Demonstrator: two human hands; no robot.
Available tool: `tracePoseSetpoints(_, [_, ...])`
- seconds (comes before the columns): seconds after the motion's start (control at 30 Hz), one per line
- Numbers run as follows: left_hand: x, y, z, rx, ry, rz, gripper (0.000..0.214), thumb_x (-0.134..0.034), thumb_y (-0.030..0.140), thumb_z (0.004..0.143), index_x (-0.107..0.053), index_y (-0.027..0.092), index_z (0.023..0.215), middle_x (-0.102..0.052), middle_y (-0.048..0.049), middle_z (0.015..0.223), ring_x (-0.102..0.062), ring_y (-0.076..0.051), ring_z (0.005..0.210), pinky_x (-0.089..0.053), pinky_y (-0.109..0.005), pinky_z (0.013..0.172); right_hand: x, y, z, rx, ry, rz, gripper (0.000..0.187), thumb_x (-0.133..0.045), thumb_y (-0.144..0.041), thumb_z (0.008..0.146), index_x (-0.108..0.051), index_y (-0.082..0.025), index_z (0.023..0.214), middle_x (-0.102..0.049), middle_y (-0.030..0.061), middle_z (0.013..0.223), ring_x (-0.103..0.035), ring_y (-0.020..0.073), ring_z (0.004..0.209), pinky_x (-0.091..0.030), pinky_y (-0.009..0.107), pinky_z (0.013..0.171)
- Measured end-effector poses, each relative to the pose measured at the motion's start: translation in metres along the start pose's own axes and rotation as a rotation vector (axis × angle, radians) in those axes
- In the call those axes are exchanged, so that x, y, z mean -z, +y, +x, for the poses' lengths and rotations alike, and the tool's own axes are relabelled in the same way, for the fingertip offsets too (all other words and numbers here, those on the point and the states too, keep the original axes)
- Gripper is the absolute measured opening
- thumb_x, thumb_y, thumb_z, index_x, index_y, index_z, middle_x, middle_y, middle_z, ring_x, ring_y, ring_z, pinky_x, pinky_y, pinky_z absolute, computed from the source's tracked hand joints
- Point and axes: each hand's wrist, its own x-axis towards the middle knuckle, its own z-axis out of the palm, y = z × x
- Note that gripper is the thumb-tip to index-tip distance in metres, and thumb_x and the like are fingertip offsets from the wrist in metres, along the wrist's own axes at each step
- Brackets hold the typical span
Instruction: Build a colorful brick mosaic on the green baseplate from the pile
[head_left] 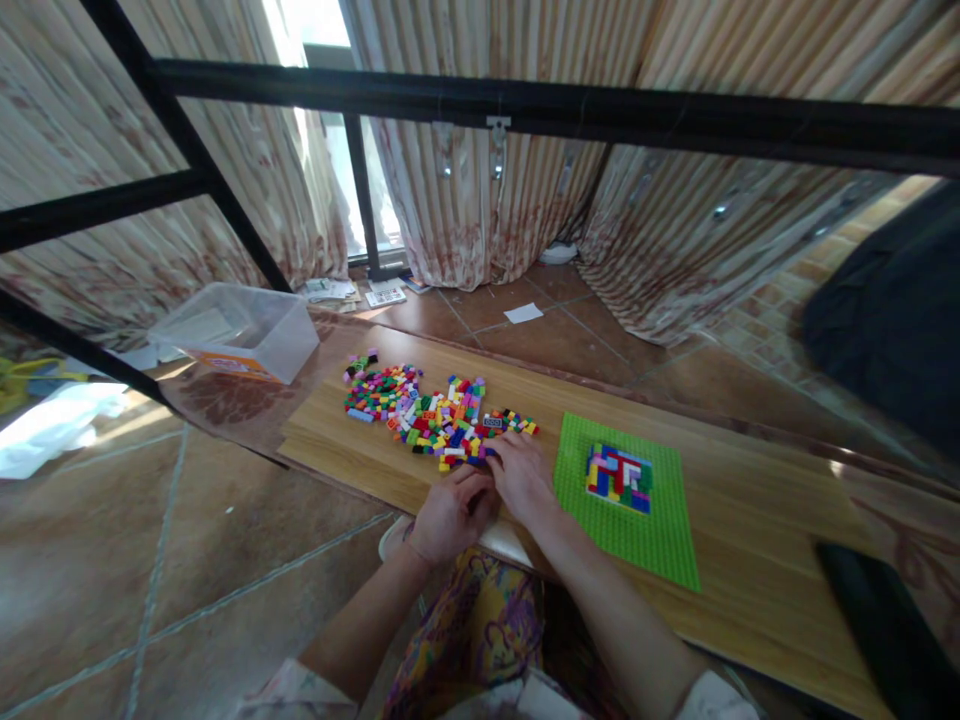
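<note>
My right hand [517, 472] rests at the near right edge of a loose pile of small coloured toy bricks [442, 415]. Its fingers are bent together by some blue bricks; whether one is pinched between them is hidden. Close beside it, at the board's front edge, my left hand [454, 512] is curled closed, and what it holds, if anything, does not show. To the right lies a green studded baseplate [660, 545]. Near its middle sits a roughly square block of joined bricks [619, 478] in red, blue, yellow, white and green.
The bricks and baseplate lie on a long wooden board [765, 520]. A clear plastic bin [259, 335] with an orange label stands beyond its left end. A dark flat object [885, 620] lies at the right. A black metal bar [570, 108] crosses above, before striped curtains [480, 200].
</note>
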Motion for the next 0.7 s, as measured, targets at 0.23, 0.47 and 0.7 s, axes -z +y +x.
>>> tracePoseSetpoints(0.23, [0.002, -0.001, 0.000, 0.008, -0.005, 0.030, 0.016, -0.048, 0.018, 0.089, -0.064, 0.019, 0.090, -0.063, -0.0071, 0.088, -0.060, -0.016, 0.080, -0.051, -0.027, 0.071, 0.011, -0.001, -0.010, -0.030, 0.089, 0.167, 0.025, -0.049, -0.014, 0.088, -0.070, -0.023, 0.099, -0.068, 0.0072, 0.099, -0.057, 0.0227, 0.099, -0.043, 0.037, 0.092])
tracePoseSetpoints(0.47, [0.004, 0.000, 0.002, -0.013, 0.005, 0.045, 0.016, -0.050, 0.020, 0.089, -0.065, 0.020, 0.094, -0.065, -0.0059, 0.089, -0.063, -0.015, 0.082, -0.052, -0.027, 0.073, 0.031, 0.011, -0.063, -0.421, 0.269, 1.045, 0.022, -0.059, -0.031, 0.084, -0.071, -0.023, 0.100, -0.070, 0.0042, 0.088, -0.065, 0.0177, 0.080, -0.053, 0.034, 0.076])
tracePoseSetpoints(0.7, [0.003, -0.002, 0.004, -0.038, 0.032, 0.087, 0.014, -0.052, 0.023, 0.088, -0.065, 0.021, 0.093, -0.068, -0.0058, 0.091, -0.066, -0.016, 0.084, -0.054, -0.028, 0.075, 0.062, 0.053, -0.122, -0.689, 0.451, 1.655, 0.024, -0.077, -0.026, 0.071, -0.074, -0.022, 0.094, -0.073, 0.0031, 0.083, -0.070, 0.0153, 0.077, -0.059, 0.029, 0.078])
